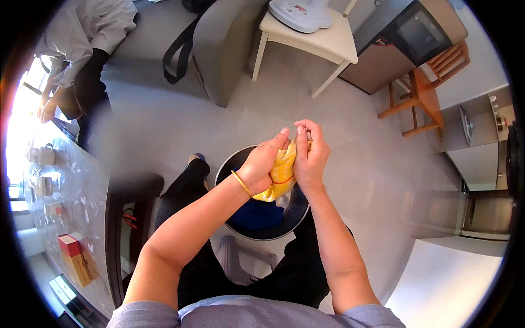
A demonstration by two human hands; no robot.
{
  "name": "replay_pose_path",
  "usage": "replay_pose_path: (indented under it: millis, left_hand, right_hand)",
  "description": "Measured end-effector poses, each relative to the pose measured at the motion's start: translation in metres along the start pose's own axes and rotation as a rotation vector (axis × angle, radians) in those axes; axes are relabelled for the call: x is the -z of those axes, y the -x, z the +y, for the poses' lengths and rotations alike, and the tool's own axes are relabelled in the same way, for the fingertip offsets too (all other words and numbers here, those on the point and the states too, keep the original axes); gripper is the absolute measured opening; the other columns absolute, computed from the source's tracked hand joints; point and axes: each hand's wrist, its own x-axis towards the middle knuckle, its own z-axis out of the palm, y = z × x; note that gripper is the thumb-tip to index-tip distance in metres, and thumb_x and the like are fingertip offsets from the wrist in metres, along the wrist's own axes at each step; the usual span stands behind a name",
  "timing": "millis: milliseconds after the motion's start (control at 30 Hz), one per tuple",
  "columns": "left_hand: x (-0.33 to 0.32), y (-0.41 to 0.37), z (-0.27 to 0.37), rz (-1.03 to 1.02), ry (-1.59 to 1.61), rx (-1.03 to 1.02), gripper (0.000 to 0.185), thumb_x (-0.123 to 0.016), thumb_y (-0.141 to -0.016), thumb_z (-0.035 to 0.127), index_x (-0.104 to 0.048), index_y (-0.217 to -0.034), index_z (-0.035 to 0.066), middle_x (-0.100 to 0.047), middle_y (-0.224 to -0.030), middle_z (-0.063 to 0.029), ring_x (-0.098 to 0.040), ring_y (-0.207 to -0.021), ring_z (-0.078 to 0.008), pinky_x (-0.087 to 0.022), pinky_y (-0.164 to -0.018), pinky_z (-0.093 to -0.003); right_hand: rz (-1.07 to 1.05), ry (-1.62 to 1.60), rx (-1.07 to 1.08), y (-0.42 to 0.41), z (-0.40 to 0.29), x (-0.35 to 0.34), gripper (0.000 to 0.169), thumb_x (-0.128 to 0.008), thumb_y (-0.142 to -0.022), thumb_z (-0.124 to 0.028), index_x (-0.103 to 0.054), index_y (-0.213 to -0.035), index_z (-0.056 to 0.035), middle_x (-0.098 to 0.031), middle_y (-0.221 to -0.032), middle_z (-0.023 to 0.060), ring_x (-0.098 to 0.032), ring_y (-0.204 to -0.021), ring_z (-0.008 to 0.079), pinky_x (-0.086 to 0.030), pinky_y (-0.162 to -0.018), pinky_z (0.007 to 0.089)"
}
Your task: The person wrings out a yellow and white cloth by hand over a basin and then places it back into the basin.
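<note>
A yellow patterned cloth (283, 168) with a thin red stripe is bunched between my two hands. My left hand (262, 164), with a gold bangle at its wrist, grips the cloth from the left. On the other side my right hand (312, 158) has its fingers curled around the cloth's upper part. Both hands are above a dark round basin (293, 229) with a pale rim, standing between my legs. A dark blue cloth (258, 215) lies in the basin, beside a shiny patch that looks like water. The cloth's lower end hangs over the basin.
To the left stands a table (92, 180) bearing cups and a red-and-tan box (78, 260). Another person (78, 45) sits at the upper left, near a grey sofa (229, 45). A white chair (307, 39) and a wooden chair (420, 94) stand ahead. Cabinets line the right.
</note>
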Motion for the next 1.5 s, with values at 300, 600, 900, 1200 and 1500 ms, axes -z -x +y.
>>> replay_pose_path:
  millis: [300,600,900,1200,1500]
  left_hand:
    - [-0.007,0.0,0.012,0.242,0.009,-0.145,0.037,-0.052,-0.098,0.041,-0.05,-0.076,0.012,-0.05,-0.07,-0.0007,-0.051,-0.062,-0.0153,-0.046,-0.06,-0.0316]
    - [0.004,0.003,0.005,-0.069,-0.037,-0.041,0.031,-0.047,-0.101,0.038,-0.058,-0.093,0.01,-0.064,-0.09,-0.0037,-0.063,-0.083,-0.0165,-0.053,-0.077,-0.0339]
    - [0.017,-0.014,0.013,0.245,0.156,-0.126,0.039,-0.05,-0.099,0.041,-0.049,-0.072,0.014,-0.049,-0.064,-0.0022,-0.043,-0.053,-0.0176,-0.039,-0.05,-0.0363]
    - [-0.01,0.005,0.004,-0.021,0.023,-0.016,0.033,-0.047,-0.101,0.039,-0.056,-0.085,0.011,-0.061,-0.079,-0.0023,-0.061,-0.076,-0.0153,-0.052,-0.074,-0.0333]
    - [0.009,-0.002,0.0,-0.039,0.097,-0.001,0.04,-0.048,-0.101,0.038,-0.049,-0.071,0.013,-0.053,-0.069,-0.0004,-0.054,-0.066,-0.0145,-0.047,-0.063,-0.0313]
  right_hand:
    - [-0.222,-0.057,0.309,0.029,-0.033,-0.009,0.011,-0.06,-0.09,-0.009,-0.062,-0.099,-0.0046,-0.061,-0.075,0.0098,-0.062,-0.066,0.0241,-0.048,-0.059,0.0341]
    - [0.003,0.057,0.032,-0.004,-0.004,0.001,0.01,-0.057,-0.093,-0.01,-0.062,-0.101,-0.006,-0.066,-0.087,0.0135,-0.067,-0.073,0.0264,-0.053,-0.065,0.0348]
    - [-0.262,-0.089,0.512,0.037,-0.045,-0.018,0.01,-0.063,-0.088,-0.009,-0.063,-0.096,-0.0041,-0.066,-0.078,0.0106,-0.065,-0.066,0.0256,-0.051,-0.06,0.0343]
    - [-0.052,0.02,0.036,0.002,-0.02,0.004,0.014,-0.058,-0.09,-0.011,-0.061,-0.102,-0.0057,-0.065,-0.088,0.0162,-0.066,-0.077,0.0331,-0.052,-0.066,0.0398]
    - [-0.144,-0.032,0.219,0.019,-0.023,-0.01,0.01,-0.062,-0.087,-0.01,-0.062,-0.096,-0.0068,-0.064,-0.084,0.014,-0.064,-0.071,0.0314,-0.05,-0.063,0.0368]
